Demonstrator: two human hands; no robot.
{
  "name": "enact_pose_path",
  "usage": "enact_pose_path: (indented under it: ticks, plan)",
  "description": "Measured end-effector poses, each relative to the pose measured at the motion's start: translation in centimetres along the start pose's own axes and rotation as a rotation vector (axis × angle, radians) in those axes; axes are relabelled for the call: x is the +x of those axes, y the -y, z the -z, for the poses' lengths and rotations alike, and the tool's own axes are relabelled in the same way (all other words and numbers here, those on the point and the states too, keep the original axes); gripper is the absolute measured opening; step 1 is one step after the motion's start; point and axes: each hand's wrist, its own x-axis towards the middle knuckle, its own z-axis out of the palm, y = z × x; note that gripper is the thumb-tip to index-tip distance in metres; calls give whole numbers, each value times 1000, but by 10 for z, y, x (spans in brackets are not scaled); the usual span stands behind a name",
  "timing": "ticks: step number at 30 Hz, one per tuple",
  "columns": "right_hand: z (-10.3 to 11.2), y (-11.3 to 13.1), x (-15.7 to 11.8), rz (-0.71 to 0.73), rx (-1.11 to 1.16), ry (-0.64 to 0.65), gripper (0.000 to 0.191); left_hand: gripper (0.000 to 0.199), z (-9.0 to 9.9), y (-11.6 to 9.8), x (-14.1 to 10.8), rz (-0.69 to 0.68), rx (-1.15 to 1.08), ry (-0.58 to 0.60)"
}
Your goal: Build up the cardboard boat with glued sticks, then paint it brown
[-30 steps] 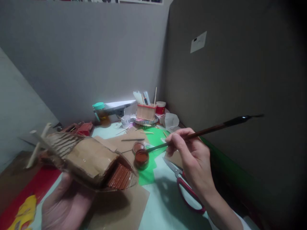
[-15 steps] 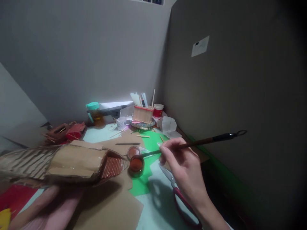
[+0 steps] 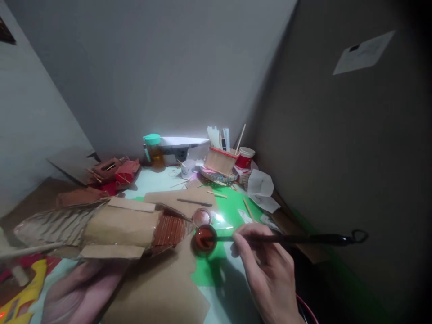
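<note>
My right hand (image 3: 266,265) pinches a dark-handled brush (image 3: 297,239), its looped end pointing right. The brush's tip is in a small round jar of red-brown paint (image 3: 204,239). My left hand (image 3: 84,288) is under a cardboard boat-like model (image 3: 119,225) and holds it up from below; the model hides its fingertips. The model's middle is plain cardboard, its left part has wavy ridges, and a ribbed section near its right end is painted red-brown. That end is close to the jar. A round lid (image 3: 201,217) lies just behind the jar.
Red-painted cardboard pieces (image 3: 126,173) and a teal-lidded jug (image 3: 155,153) are at the back left. A stick-walled holder (image 3: 221,160), a paper cup (image 3: 188,169) and a red cup (image 3: 245,158) stand behind. A yellow tool (image 3: 29,292) is at lower left.
The brush tip has gone down into the paint jar, and the brush lies more level. The view has shifted left, so more of the model and the yellow tool shows.
</note>
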Motion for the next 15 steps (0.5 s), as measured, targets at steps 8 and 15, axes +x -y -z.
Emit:
enact_pose_path:
  ticks: [8,15]
  plan:
    - [0,1,8,-110,10,29,19,55,-56,17,1,75,-147,290]
    - [-2,0,9,-167,11,3,29,51,-52,6,11,208,-119,355]
